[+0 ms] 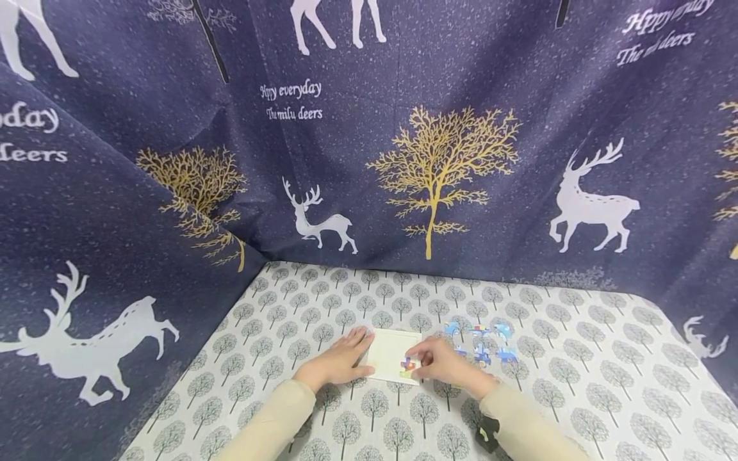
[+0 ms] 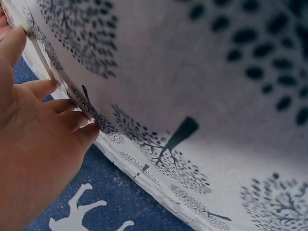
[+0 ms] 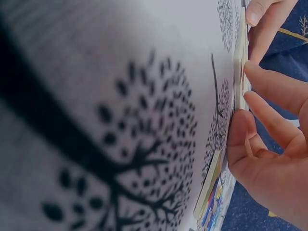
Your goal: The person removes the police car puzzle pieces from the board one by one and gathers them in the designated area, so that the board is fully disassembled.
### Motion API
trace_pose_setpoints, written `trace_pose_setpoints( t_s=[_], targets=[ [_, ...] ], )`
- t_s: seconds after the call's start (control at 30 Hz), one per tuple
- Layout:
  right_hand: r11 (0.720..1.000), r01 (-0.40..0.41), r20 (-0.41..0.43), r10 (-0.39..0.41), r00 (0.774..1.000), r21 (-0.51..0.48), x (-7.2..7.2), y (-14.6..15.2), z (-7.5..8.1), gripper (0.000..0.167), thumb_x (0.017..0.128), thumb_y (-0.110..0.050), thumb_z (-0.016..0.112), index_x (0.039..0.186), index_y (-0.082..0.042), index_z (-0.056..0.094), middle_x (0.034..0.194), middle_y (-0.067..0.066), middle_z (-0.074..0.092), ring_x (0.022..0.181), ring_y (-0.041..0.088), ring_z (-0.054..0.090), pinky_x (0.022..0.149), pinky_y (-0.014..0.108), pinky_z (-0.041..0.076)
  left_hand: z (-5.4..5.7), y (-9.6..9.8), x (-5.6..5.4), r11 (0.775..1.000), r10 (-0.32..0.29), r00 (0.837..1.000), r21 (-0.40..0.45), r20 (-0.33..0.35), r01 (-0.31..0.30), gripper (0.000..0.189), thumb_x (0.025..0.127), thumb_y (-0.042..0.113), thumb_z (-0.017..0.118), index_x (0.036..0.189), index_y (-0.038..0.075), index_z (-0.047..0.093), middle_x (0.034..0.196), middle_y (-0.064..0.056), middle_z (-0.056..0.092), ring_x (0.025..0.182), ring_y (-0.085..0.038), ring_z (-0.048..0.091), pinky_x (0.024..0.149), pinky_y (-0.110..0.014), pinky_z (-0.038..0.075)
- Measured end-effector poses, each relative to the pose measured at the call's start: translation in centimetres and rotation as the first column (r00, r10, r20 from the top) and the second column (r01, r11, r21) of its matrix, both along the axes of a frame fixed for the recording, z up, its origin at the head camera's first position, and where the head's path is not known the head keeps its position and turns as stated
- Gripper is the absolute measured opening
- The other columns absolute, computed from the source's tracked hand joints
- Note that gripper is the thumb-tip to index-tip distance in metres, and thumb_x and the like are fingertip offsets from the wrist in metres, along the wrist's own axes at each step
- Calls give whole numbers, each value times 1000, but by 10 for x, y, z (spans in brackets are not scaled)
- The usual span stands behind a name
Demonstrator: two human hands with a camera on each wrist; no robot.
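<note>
A shallow cream puzzle tray [image 1: 391, 351] lies on the tree-print cloth. My left hand [image 1: 339, 360] rests along its left edge, fingers spread and fairly straight; that hand [image 2: 45, 125] also shows in the left wrist view. In the tray's lower right corner is a colourful jigsaw piece [image 1: 407, 366] with purple, red and yellow-green on it. My right hand [image 1: 446, 363] holds this piece between bent fingers and thumb at its right side. In the right wrist view, two fingertips of the right hand [image 3: 274, 130] meet the tray's face, the thumb beside its edge; the piece is hidden there.
Several blue puzzle pieces [image 1: 481, 342] lie right of the tray, beyond the right wrist. A dark object [image 1: 488, 432] with a yellow-green mark shows beside the right sleeve. Navy deer-print fabric [image 1: 357, 160] hangs behind and left of the table.
</note>
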State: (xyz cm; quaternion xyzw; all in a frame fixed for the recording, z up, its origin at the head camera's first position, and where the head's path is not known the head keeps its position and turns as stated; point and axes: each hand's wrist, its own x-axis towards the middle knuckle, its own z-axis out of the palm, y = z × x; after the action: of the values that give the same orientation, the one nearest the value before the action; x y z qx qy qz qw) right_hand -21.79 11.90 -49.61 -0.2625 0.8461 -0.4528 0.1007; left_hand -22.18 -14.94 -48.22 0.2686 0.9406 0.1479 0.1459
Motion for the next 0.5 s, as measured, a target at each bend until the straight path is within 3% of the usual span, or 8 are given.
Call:
trace_pose_setpoints(
  t_s=[0.27, 0.5],
  targets=[
    [998, 10, -1, -10, 1000, 56, 3, -3, 3, 35, 74, -3, 80, 106, 2, 69, 85, 7, 51, 69, 11, 50, 57, 22, 47, -2, 0, 0, 1000, 6, 1000, 8, 5, -6, 77, 94, 47, 52, 152, 6, 24, 158, -18, 14, 146, -35, 12, 117, -50, 13],
    [998, 27, 20, -28, 999, 47, 4, -5, 5, 33, 73, -1, 79, 104, -1, 68, 88, 8, 52, 71, 13, 50, 58, 23, 46, -2, -1, 1, 1000, 0, 1000, 5, 2, 0, 76, 95, 46, 52, 152, 5, 24, 158, -19, 14, 145, -35, 13, 117, -50, 15]
  ],
)
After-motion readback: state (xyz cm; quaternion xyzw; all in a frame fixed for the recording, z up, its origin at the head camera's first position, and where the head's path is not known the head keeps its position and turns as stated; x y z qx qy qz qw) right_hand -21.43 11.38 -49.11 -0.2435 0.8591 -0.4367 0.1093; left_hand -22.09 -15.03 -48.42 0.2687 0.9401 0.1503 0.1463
